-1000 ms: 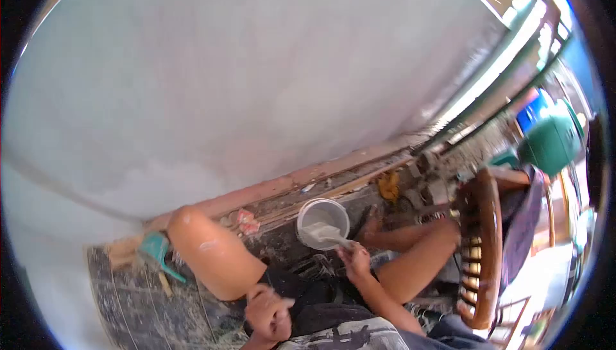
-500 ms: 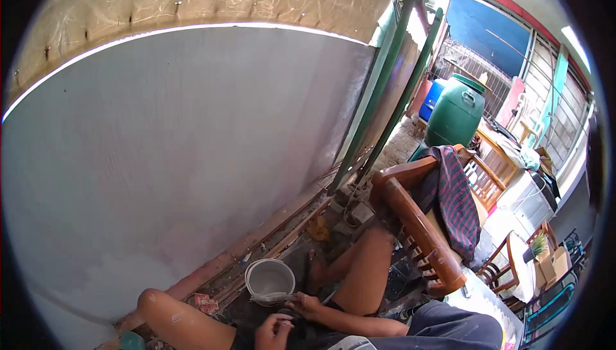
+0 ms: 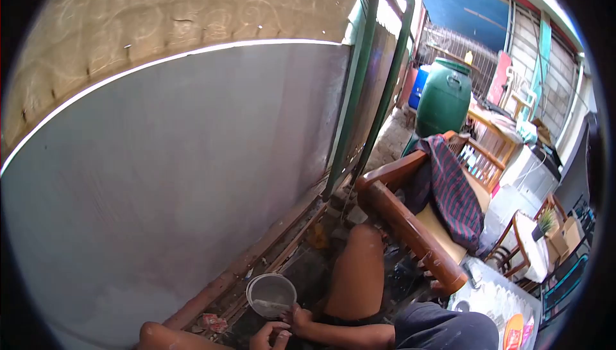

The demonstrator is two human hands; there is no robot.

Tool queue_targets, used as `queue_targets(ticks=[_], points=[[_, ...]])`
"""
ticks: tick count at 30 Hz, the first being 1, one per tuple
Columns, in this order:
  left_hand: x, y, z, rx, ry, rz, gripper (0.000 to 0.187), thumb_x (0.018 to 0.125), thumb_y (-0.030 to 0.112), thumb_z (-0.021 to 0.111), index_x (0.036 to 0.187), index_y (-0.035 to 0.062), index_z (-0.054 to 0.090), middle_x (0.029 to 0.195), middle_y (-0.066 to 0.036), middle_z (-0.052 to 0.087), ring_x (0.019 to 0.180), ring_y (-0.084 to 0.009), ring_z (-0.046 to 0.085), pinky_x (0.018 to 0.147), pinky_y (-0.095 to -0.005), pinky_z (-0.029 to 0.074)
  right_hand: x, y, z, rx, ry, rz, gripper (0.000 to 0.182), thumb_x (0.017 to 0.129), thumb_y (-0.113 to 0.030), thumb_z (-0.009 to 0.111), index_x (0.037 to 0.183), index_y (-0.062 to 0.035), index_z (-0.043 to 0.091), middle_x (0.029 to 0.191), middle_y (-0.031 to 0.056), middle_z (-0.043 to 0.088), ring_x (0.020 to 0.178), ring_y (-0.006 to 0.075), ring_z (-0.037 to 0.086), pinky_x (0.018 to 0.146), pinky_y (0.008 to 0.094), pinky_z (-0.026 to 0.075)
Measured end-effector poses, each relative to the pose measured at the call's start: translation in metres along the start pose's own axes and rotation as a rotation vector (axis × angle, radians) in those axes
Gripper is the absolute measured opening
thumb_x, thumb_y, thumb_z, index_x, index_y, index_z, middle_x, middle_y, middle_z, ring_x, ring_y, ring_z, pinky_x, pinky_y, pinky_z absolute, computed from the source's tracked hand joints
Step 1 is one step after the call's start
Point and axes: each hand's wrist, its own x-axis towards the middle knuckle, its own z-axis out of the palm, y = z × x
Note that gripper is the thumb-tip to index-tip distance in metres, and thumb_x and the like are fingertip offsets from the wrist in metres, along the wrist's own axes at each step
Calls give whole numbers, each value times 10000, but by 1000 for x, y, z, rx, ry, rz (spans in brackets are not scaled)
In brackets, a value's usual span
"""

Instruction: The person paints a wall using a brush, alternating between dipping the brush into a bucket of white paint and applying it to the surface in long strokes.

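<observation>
A small whitish bucket (image 3: 272, 282) stands on the floor between my legs, with pale material inside along its near side. My right hand (image 3: 298, 319) is at the near right edge of the bucket, its fingers curled; whatever it grips is too small to make out. Lower down and a little to the left, my left hand (image 3: 269, 336) is closed with bent fingers, partly cut off by the bottom edge of the view. What lies in it, if anything, is hidden.
A smooth grey wall panel (image 3: 179, 177) rises on the left. To the right stands a wooden bench (image 3: 410, 234) draped with a checked cloth (image 3: 449, 183). Behind it is a green barrel (image 3: 444, 100). A red packet (image 3: 214, 322) lies near the wall's foot.
My view has tilted and shifted, so the bench and barrel sit further left. The pale material at the bucket's near rim now appears inside it. Both hands remain close to the bucket.
</observation>
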Motion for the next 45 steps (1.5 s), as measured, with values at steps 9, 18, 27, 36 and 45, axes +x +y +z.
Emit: queue_targets(ticks=[9, 18, 27, 36, 45], points=[[50, -64, 9, -203, 110, -244, 324, 904, 310, 582, 1002, 5, 629, 864, -109, 642, 826, -196, 612, 760, -307, 457, -9, -3, 11, 22, 27, -83, 226, 876, -207, 538, 1014, -31, 501, 862, 101, 611, 686, 196, 627, 526, 309, 501], [96, -213, 109, -845, 263, -984, 511, 906, 498, 489, 1189, 79, 568, 1136, -66, 598, 1018, -209, 563, 920, -336, 420, -13, -23, -16, -204, 25, -324, 144, 922, -164, 468, 1021, -60, 460, 851, 43, 509, 766, 131, 480, 685, 298, 426], [81, -279, 109, -1071, 263, -931, 304, 934, 358, 526, 982, 67, 599, 868, -78, 629, 775, -205, 613, 716, -361, 510, -26, -23, -8, -611, -187, -457, 236, 902, -143, 557, 1082, -44, 441, 834, 32, 497, 703, 82, 476, 565, 243, 418], [80, -243, 83, -918, 242, -1001, 297, 922, 340, 525, 988, 63, 607, 775, -49, 636, 644, -181, 623, 527, -319, 467, -23, -68, 7, -701, -411, 171, 372, 947, -329, 476, 1147, -16, 456, 724, 65, 560, 531, 146, 540, 422, 280, 451], [84, -192, 56, -880, 937, -813, 270, 811, 329, 519, 1008, 145, 502, 880, 14, 420, 847, -140, 429, 770, -328, 358, 36, -24, -32, -1473, -442, -835, 355, 965, -230, 439, 1255, -26, 450, 792, 116, 587, 648, 183, 586, 499, 329, 450]])
